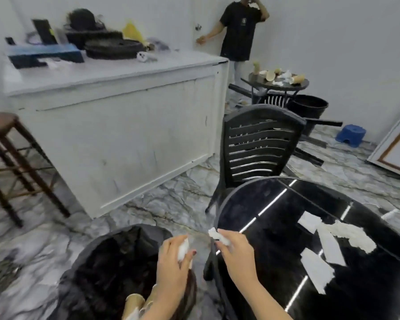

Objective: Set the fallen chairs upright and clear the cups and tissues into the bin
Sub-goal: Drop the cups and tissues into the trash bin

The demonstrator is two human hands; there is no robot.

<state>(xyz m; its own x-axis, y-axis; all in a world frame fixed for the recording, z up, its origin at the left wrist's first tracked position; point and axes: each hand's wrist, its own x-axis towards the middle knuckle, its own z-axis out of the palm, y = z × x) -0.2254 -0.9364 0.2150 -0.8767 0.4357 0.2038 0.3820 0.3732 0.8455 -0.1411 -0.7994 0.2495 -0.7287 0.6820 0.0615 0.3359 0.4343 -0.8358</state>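
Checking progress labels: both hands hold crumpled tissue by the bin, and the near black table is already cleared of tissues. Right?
Not quite. The head view shows the near black table with several flat tissues on it. The rest holds: left hand and right hand each hold crumpled tissue by the bin.

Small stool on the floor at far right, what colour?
Blue. The small stool shows only in the head view, on the marbled floor near the far wall.

I am in a small café-like room: a glossy round black table (275, 218) beside my hands, slatted black chair (259, 146) ahead, white counter (116, 116) beyond, marble floor (171, 199) beneath
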